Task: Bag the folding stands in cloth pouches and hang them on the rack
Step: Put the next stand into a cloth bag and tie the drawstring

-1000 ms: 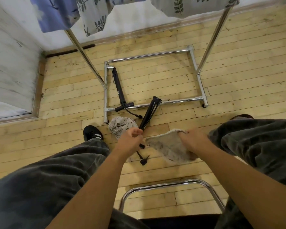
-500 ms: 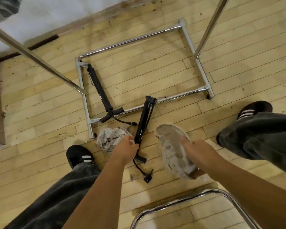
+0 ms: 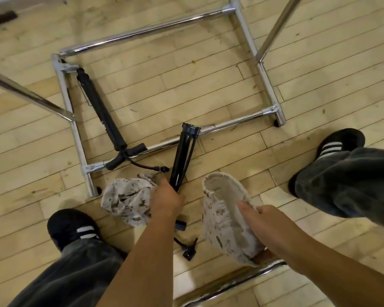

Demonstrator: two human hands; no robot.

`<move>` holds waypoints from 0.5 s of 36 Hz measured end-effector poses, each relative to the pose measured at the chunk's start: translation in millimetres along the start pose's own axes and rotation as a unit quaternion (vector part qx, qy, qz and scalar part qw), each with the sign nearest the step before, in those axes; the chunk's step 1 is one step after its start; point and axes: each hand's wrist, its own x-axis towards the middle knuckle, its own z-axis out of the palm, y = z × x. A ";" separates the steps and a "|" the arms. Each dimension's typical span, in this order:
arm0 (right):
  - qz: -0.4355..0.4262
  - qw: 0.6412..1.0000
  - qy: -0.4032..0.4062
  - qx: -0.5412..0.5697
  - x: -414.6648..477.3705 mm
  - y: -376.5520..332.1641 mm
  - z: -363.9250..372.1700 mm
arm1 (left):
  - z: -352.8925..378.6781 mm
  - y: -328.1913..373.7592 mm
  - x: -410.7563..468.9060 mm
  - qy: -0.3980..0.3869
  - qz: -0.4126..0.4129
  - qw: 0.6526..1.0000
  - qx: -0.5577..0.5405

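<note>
A black folding stand (image 3: 185,154) lies on the wooden floor, its far end against the rack's chrome base (image 3: 268,89). My left hand (image 3: 167,199) grips the stand near its lower end. My right hand (image 3: 256,218) holds a printed cloth pouch (image 3: 222,216) with its mouth gaping open, fingers inside the opening. A second crumpled pouch (image 3: 126,199) lies on the floor just left of my left hand. A second black folded stand (image 3: 99,105) with a handle and cord lies inside the base frame at the left.
Two chrome uprights rise from the rack's base, one at the left (image 3: 27,96) and one at the upper right (image 3: 277,25). My shoes (image 3: 72,228) and grey trouser legs flank the work spot. A chrome chair frame (image 3: 233,282) sits at the bottom.
The view has tilted down and closer to the floor. My left hand has closed round the stand's lower end; my right hand has spread the pouch's mouth wider.
</note>
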 end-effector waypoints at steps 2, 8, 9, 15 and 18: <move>0.000 1.000 0.003 -0.013 1.3 3.0 -2.0 | 4.0 -1.7 2.0 0.004 -0.008 0.999 0.034; -0.006 1.000 0.025 -0.018 -6.3 3.7 -11.4 | 8.0 -3.7 1.9 -0.033 -0.001 0.998 -0.050; -0.011 0.999 0.027 -0.022 -8.9 4.2 -12.9 | 3.6 0.9 -3.4 -0.013 0.001 0.997 -0.080; -0.034 0.997 0.033 -0.057 -30.7 11.5 -25.4 | -23.5 30.3 -36.2 -0.038 0.027 0.994 -0.101; -0.046 0.996 0.037 -0.068 -31.9 17.9 -33.8 | -21.4 36.7 -41.0 -0.057 0.010 0.987 -0.148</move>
